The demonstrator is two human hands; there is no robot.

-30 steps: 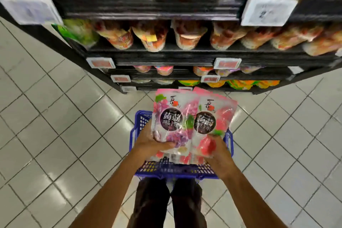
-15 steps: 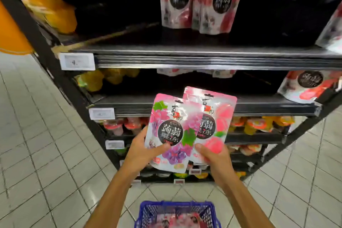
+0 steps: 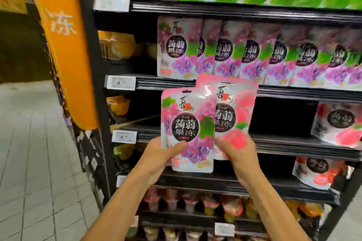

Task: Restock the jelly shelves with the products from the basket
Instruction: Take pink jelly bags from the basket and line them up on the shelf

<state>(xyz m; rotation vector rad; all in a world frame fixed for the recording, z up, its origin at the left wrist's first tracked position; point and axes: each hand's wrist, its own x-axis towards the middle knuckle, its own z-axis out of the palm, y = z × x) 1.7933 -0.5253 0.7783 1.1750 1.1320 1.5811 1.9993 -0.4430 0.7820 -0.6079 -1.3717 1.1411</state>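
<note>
The left hand [image 3: 156, 154] pinches the grape pouch [image 3: 186, 129] by its lower edge, thumb on the front. The right hand [image 3: 235, 148] grips the peach pouch [image 3: 237, 111] likewise, tucked just behind it. Both stand upright and fanned, labels showing, likely to match each to its row. The shelved grape pouches [image 3: 254, 55] stand above the grip, the shelved peach pouches [image 3: 337, 123] to its right, past a dark gap [image 3: 282, 115]. A tiled floor [image 3: 29, 143] and an orange banner [image 3: 64, 45] lie to its left. The basket is out of view.

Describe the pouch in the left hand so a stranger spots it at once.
Find the black shelf unit beside the orange banner. Before its middle shelves, the left hand holds the front pouch: purple grapes, unlike the pink peach pouch behind it.
</note>
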